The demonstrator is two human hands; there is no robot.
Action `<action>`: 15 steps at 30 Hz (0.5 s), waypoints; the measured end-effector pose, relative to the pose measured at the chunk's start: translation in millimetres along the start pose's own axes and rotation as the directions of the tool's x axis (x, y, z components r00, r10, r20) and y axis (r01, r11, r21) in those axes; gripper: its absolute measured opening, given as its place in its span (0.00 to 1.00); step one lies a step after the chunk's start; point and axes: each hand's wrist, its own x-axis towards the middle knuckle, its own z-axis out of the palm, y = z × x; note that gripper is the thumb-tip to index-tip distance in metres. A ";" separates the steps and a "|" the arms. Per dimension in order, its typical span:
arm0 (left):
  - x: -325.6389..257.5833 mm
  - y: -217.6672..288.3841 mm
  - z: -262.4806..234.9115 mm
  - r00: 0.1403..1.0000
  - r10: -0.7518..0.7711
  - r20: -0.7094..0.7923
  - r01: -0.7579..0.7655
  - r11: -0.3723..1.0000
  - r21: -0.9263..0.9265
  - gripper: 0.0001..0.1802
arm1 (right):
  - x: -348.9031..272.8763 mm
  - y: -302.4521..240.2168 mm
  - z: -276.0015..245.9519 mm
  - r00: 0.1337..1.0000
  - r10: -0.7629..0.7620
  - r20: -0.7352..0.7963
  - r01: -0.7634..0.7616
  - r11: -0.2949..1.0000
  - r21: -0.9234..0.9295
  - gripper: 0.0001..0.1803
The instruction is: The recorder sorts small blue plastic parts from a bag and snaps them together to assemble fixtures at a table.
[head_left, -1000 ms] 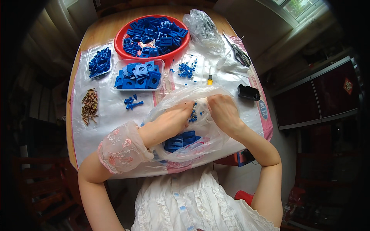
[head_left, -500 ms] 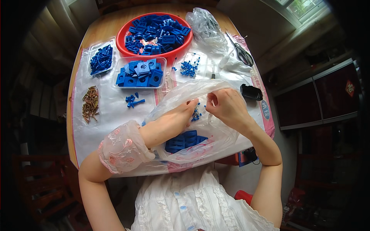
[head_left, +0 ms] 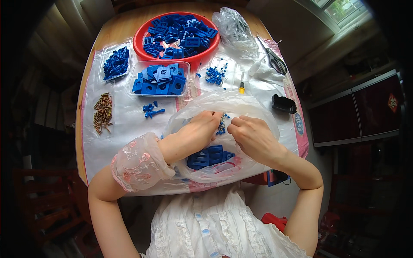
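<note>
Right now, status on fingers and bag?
Left fingers, right fingers flank small blue pieces, grips unclear. Plastic bag open, larger blue parts inside. Yellow-handled tool just beyond.

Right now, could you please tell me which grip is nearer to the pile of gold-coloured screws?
Left. The left grip is to the right of the gold-coloured screws, at the plastic bag; the right grip is farther right, beyond the left one.

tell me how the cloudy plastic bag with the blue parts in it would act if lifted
The plastic bag is likely floppy: its thin film wrinkles and folds. It would probably sag under the blue parts lying inside. Its mouth looks wide open, so those might spill if tipped.
</note>
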 end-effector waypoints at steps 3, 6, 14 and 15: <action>-6.5 0.9 -0.5 0.989 -0.137 0.054 0.142 0.987 -0.082 0.16 | -7.9 2.0 11.0 0.987 0.139 0.076 -0.140 0.990 0.012 0.12; -4.5 3.7 -5.7 0.978 -0.192 0.077 0.199 0.976 -0.086 0.15 | -7.7 8.2 23.6 0.984 0.165 0.067 -0.167 0.986 0.026 0.07; 3.2 0.4 5.0 0.979 -0.198 0.052 0.197 0.980 0.020 0.25 | -3.4 14.9 30.9 0.974 0.190 0.122 -0.199 0.977 0.069 0.05; 1.8 -2.3 8.9 0.991 -0.134 0.017 0.134 0.991 0.018 0.24 | -5.6 11.7 32.3 0.976 0.197 0.095 -0.204 0.976 0.072 0.05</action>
